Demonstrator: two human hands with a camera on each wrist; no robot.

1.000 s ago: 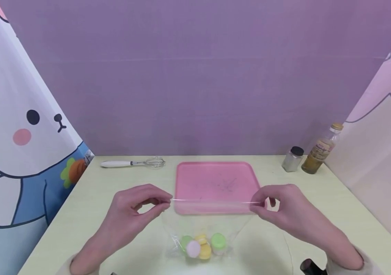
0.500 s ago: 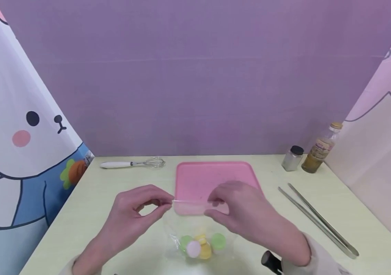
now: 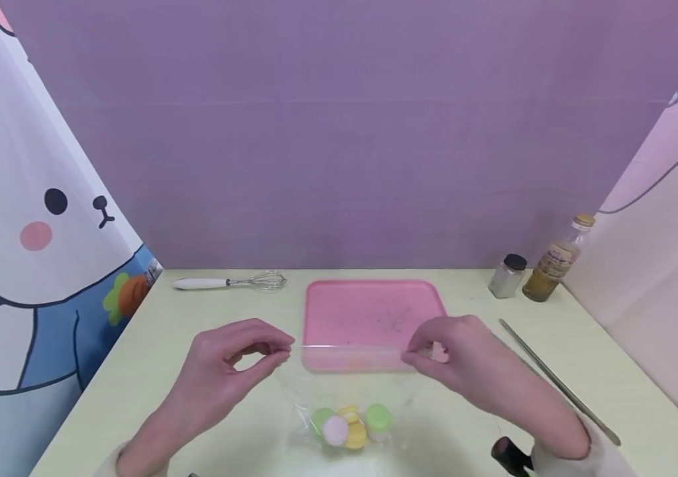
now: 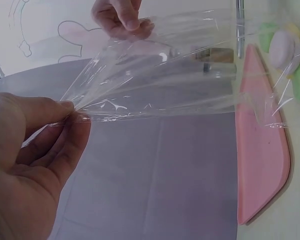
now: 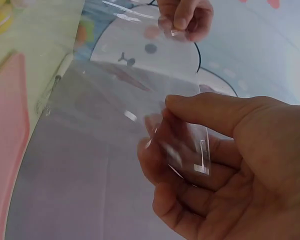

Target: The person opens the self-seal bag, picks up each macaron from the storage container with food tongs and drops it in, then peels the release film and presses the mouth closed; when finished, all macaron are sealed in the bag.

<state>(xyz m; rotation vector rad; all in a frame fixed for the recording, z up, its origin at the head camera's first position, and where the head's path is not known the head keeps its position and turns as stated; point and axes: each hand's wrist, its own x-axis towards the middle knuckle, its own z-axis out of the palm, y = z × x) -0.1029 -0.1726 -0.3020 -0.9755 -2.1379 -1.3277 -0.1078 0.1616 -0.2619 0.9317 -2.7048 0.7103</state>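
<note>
A clear plastic bag (image 3: 347,391) hangs between my two hands, its upper edge drawn out in a straight line. Several macarons (image 3: 347,430), green, yellow and pale lilac, lie together at its bottom. My left hand (image 3: 219,371) pinches the left end of that edge between thumb and fingers; the left wrist view shows the film (image 4: 140,95) creased and gathered there. My right hand (image 3: 464,358) pinches the edge near its right end. In the right wrist view a loose corner of film (image 5: 202,155) passes beyond the right thumb, with fingers (image 5: 152,162) behind it.
Behind the bag lies a pink tray (image 3: 368,298). A whisk (image 3: 231,283) rests at the back left. At the back right stand a black-capped jar (image 3: 507,277) and a bottle (image 3: 556,262). Metal tongs (image 3: 565,387) lie partly hidden by the right forearm.
My right hand slid left along the bag's upper edge, then came partway back to the right. The left hand keeps its hold almost in place. The macarons stay put.
</note>
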